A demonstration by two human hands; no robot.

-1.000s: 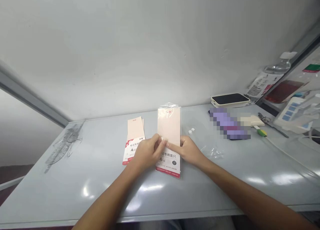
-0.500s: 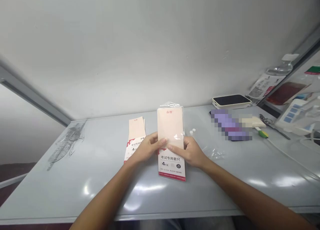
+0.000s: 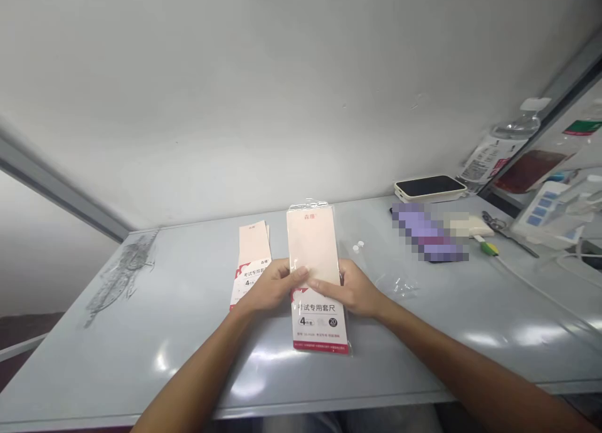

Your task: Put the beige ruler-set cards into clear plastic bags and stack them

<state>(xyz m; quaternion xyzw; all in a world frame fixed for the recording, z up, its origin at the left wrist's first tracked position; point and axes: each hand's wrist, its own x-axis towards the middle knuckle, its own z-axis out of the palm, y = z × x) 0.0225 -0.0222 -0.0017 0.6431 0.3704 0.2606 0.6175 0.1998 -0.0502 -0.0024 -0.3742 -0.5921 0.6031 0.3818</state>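
Between my two hands is a ruler set packet, a pale pink and white card with a red bottom band inside a clear plastic sleeve. My left hand grips its left edge, thumb across the front. On the right edge my right hand is closed the same way, and the two thumbs nearly meet. The packet stands tilted above the table, front toward me. Just left of it, more cards of the same print lie overlapping on the table, partly hidden behind my left hand.
On the grey table two small white pieces and crumpled clear plastic lie right of the packet. Farther right are a phone, a blurred purple item, scissors, a white cable and a bottle.
The packet and both hands have shifted slightly left and down in view, partly because the whole view has moved. Both hands keep their grip on it.
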